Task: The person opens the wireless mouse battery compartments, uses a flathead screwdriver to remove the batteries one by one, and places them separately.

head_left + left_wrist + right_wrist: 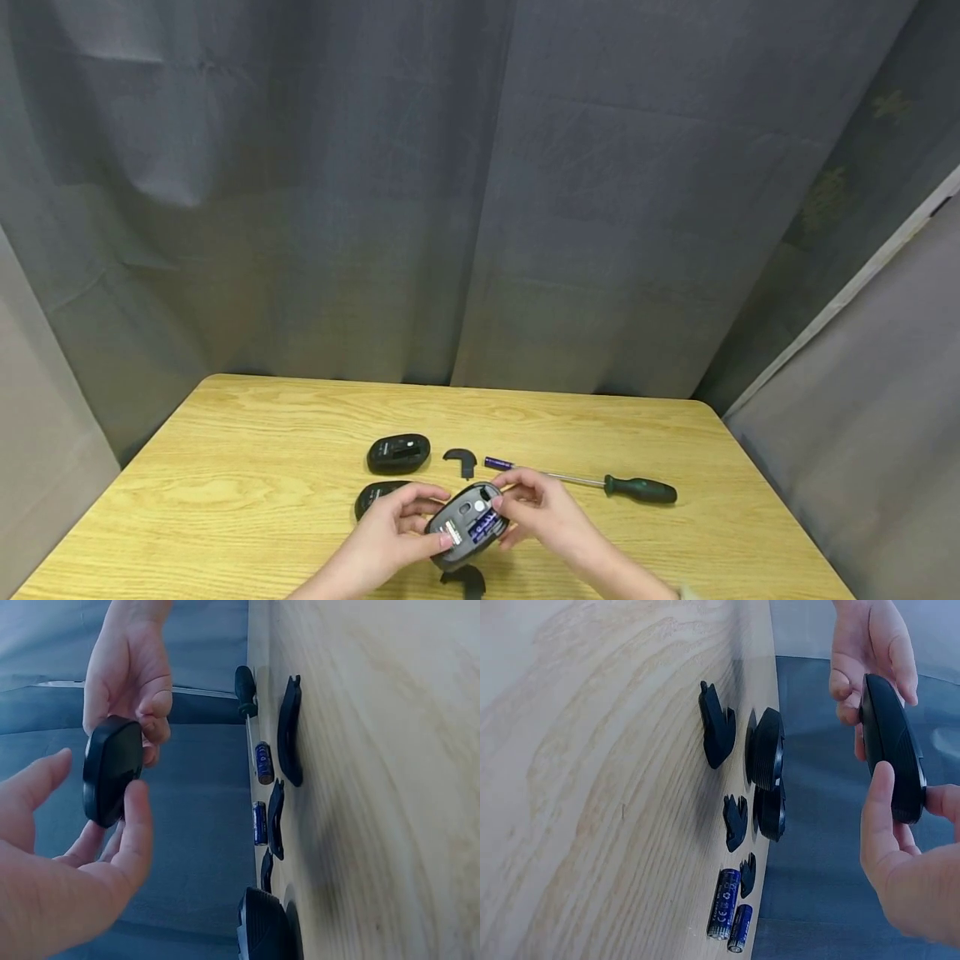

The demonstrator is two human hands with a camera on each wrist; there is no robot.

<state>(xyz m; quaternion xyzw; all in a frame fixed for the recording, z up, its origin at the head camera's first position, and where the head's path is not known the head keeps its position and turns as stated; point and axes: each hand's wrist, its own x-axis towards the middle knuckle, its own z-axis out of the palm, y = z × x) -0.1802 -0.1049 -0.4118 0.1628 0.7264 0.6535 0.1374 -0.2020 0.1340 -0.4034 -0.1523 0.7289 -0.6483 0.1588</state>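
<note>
A black computer mouse (pixel 467 510) is held above the table with its underside up. Its battery compartment is uncovered, and a blue battery (pixel 487 527) lies in it. My left hand (pixel 393 531) grips the mouse's left side, thumb on the underside and fingers beneath. At the other end my right hand (pixel 546 512) holds the mouse, its thumb by the compartment's upper end. In the right wrist view, fingers of both hands clasp the mouse (pixel 891 750) from opposite ends. Loose blue batteries (pixel 724 904) rest on the table.
Two more black mice (pixel 399 452) (pixel 372 495) lie left of the hands. Curved black battery covers (pixel 462 457) (pixel 467 577) lie behind and in front of the held mouse. A green-handled screwdriver (pixel 641 490) lies to the right. Grey curtains (pixel 375 208) hang behind the wooden table (pixel 247 500).
</note>
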